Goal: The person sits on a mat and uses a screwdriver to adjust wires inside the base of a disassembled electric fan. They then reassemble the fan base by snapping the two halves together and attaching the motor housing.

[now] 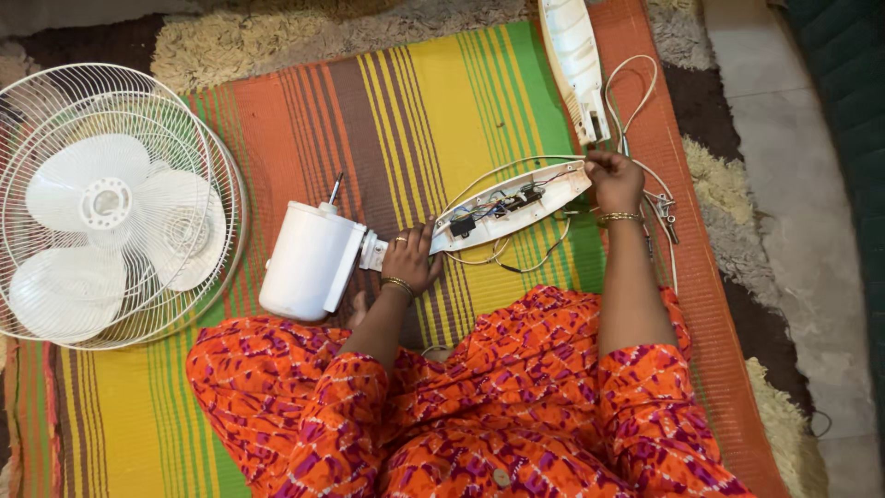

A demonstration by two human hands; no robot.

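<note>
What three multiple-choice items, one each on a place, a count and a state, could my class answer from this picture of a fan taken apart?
1. Where do the fan guards lie?
A. left of the motor housing
B. on the person's lap
C. right of the loose cover

2. How many blades show?
A. two
B. three
C. five

3. The switch casing is:
A. closed
B. open, wiring exposed
C. wrapped in cloth

Answers: 1 A, the guards sit at the mat's left edge. 2 B, three white blades show. 3 B, wires and parts show inside, left hand and right hand at its ends.

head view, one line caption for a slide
Both hands, left and right, steady an opened fan neck housing on a striped mat.
</note>
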